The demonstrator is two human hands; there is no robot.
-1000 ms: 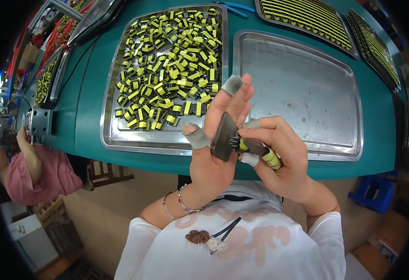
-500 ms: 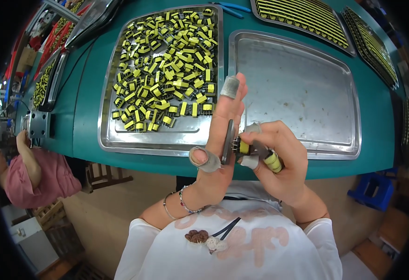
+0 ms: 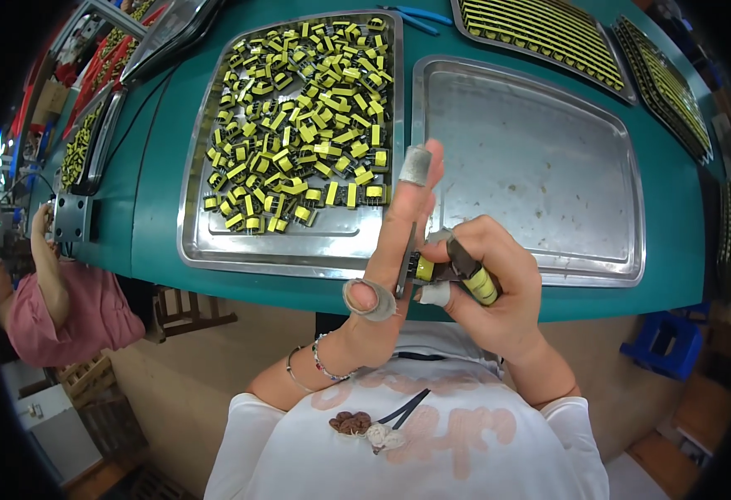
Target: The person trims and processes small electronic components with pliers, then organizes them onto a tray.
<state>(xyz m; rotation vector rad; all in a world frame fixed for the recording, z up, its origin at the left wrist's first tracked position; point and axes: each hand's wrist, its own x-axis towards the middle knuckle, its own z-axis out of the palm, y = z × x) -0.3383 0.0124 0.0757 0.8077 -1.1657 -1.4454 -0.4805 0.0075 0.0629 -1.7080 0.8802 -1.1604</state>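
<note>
My left hand (image 3: pixel 400 218) is raised upright with fingers stretched and grey finger cots on its thumb and a fingertip. It holds a thin dark flat plate (image 3: pixel 406 262) edge-on against the palm. My right hand (image 3: pixel 499 283) is closed, its thumb and finger pinching a small yellow-and-black transformer (image 3: pixel 423 267), pins toward the plate. Also within the right hand is a dark metal tool with a yellow-wrapped grip (image 3: pixel 480 286); its exact kind is unclear. Behind the left hand lies a metal tray (image 3: pixel 257 258) heaped with loose transformers (image 3: pixel 299 125).
Right of that tray sits a bare metal tray (image 3: pixel 540 167). Beyond it are trays of transformers in rows (image 3: pixel 540 37) and blue-handled pliers (image 3: pixel 420 17). A person in pink (image 3: pixel 74 312) works at the left. A blue stool (image 3: pixel 665 343) stands on the right.
My right hand has shifted slightly left, bringing the transformer against the plate. The yellow-gripped tool has turned in that hand. My left hand has moved down a little.
</note>
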